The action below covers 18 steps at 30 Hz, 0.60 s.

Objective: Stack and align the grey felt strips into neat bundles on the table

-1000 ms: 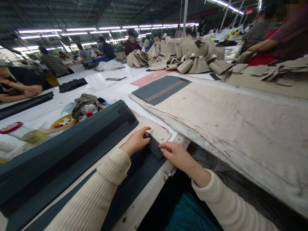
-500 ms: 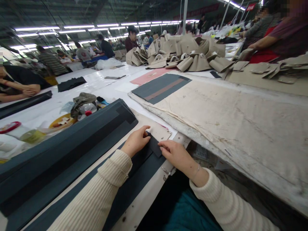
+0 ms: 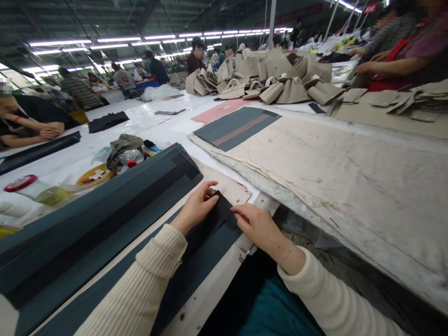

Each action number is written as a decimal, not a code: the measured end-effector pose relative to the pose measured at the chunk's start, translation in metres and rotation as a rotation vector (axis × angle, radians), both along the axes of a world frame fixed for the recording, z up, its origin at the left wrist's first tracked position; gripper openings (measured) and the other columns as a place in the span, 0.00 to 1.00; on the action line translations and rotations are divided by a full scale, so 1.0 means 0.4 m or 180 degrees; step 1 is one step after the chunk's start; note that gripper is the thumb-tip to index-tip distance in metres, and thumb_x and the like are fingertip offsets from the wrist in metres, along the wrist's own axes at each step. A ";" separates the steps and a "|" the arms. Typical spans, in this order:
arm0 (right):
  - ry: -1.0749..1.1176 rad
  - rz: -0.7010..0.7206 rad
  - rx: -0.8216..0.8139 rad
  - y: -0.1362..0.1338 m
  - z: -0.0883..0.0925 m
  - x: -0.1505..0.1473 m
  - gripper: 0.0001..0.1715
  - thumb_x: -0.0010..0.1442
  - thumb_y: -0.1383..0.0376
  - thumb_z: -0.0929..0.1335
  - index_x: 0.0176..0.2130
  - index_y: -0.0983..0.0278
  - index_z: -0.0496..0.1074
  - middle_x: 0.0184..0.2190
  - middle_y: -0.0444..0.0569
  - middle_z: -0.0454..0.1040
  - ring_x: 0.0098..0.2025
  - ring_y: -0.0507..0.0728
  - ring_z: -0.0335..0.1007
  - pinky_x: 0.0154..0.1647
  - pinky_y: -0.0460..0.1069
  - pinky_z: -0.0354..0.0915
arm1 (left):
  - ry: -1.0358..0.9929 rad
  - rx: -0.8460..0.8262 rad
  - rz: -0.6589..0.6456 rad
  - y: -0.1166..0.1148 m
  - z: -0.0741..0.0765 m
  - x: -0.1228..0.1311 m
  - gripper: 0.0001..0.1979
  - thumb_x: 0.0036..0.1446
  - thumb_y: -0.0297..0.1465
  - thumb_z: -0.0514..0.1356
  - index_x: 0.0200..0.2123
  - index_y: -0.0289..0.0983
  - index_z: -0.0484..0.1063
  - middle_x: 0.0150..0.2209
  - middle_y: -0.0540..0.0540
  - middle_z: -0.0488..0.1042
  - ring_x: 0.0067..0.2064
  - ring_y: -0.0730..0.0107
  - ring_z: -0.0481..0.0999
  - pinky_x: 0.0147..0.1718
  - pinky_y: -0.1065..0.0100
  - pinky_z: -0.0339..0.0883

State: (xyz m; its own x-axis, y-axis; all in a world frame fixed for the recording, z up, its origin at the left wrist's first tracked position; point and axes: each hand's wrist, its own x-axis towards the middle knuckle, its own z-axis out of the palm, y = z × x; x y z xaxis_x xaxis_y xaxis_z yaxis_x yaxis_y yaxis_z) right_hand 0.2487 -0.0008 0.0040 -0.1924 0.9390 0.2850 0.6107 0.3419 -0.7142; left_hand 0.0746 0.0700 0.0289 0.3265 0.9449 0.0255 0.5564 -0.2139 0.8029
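A small black rectangular strip of material (image 3: 227,213) lies across the end of a long dark blue-grey panel (image 3: 213,261). My left hand (image 3: 196,205) holds the strip's far-left end, the thumb on it and the index finger slightly raised. At the opposite end, my right hand (image 3: 259,231) pinches the strip's edge between thumb and fingers. Under my left forearm, a darker band runs along the panel. To the left lies a stack of similar dark panels (image 3: 105,224), each with a darker band and a cross piece at the far end.
A padded, cloth-covered board (image 3: 343,172) stands at right, bearing a dark panel with a brown stripe (image 3: 241,127). Beige bag pieces (image 3: 266,70) are heaped behind. Containers, including a red-lidded jar (image 3: 26,184), sit left. Co-workers are around the tables.
My left hand has shifted slightly left, and the strip's left end has turned a little with it. My right hand keeps its pinch. The view has shifted slightly.
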 end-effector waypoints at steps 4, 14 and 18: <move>-0.0019 0.0003 0.0059 -0.001 -0.004 0.001 0.14 0.55 0.73 0.61 0.40 0.65 0.70 0.37 0.48 0.72 0.39 0.52 0.68 0.43 0.47 0.63 | 0.0131 0.0141 0.0068 -0.007 -0.007 0.001 0.21 0.52 0.32 0.53 0.51 0.40 0.59 0.33 0.51 0.65 0.27 0.76 0.65 0.29 0.71 0.62; -0.0262 -0.0031 0.0039 -0.002 -0.005 -0.003 0.14 0.56 0.73 0.60 0.40 0.66 0.70 0.35 0.49 0.72 0.38 0.53 0.68 0.42 0.48 0.63 | 0.0664 0.0699 0.0171 -0.007 -0.056 0.009 0.22 0.53 0.30 0.54 0.53 0.41 0.59 0.35 0.49 0.69 0.33 0.71 0.69 0.34 0.69 0.63; -0.0332 -0.0011 -0.0004 -0.001 -0.002 -0.004 0.14 0.56 0.72 0.60 0.40 0.66 0.70 0.35 0.49 0.71 0.38 0.52 0.68 0.42 0.47 0.63 | 0.0847 0.0785 0.0256 -0.021 -0.052 0.016 0.22 0.54 0.30 0.53 0.53 0.42 0.59 0.38 0.47 0.70 0.36 0.68 0.70 0.36 0.67 0.64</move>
State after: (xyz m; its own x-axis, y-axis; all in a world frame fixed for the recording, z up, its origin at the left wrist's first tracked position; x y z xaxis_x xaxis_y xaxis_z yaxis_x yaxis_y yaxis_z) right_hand 0.2470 -0.0012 0.0031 -0.2177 0.9401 0.2623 0.6831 0.3387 -0.6470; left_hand 0.0808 0.0617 0.0082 0.2772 0.9438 0.1799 0.7616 -0.3300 0.5577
